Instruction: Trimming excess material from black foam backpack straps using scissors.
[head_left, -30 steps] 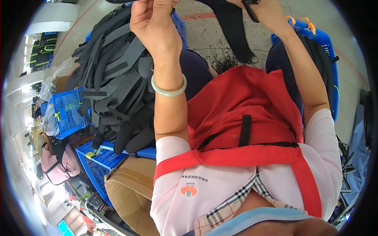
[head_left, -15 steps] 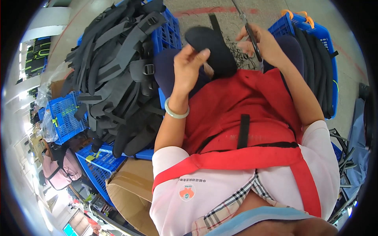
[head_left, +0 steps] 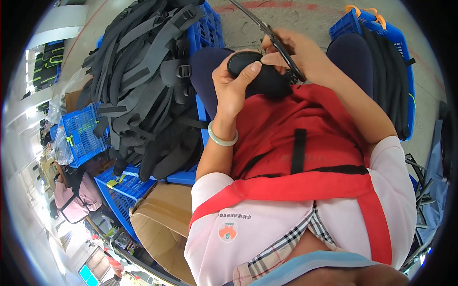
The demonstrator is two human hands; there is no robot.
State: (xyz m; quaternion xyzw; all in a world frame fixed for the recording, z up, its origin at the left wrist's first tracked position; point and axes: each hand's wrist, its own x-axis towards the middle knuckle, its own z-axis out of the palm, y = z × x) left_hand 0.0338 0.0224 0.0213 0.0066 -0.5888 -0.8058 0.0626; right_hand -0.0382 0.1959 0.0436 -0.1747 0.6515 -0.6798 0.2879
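A black padded strap (head_left: 269, 82) is bent over in my left hand (head_left: 233, 88), whose thumb presses on its rounded end. My right hand (head_left: 307, 57) keeps a pair of scissors (head_left: 287, 56) against its palm, the dark handle across the fingers and the long blades pointing up and to the left. The right thumb and fingertips meet at the edge of the strap, close to my left thumb. Whatever they pinch there is too small to make out. The strap's lower part rests against my red apron (head_left: 267, 138).
At left, a large heap of black and grey straps with buckles (head_left: 143, 86) lies over blue crates (head_left: 207, 28). A blue basket (head_left: 405, 95) of black padded pieces stands at right. An opened cardboard box (head_left: 162, 224) is at lower left, and a smaller blue crate (head_left: 85, 136) lies beyond.
My right hand has moved left to the strap, and its fingertips now touch the strap's edge. The scissors have tilted further left. The strap has been folded over in my left hand.
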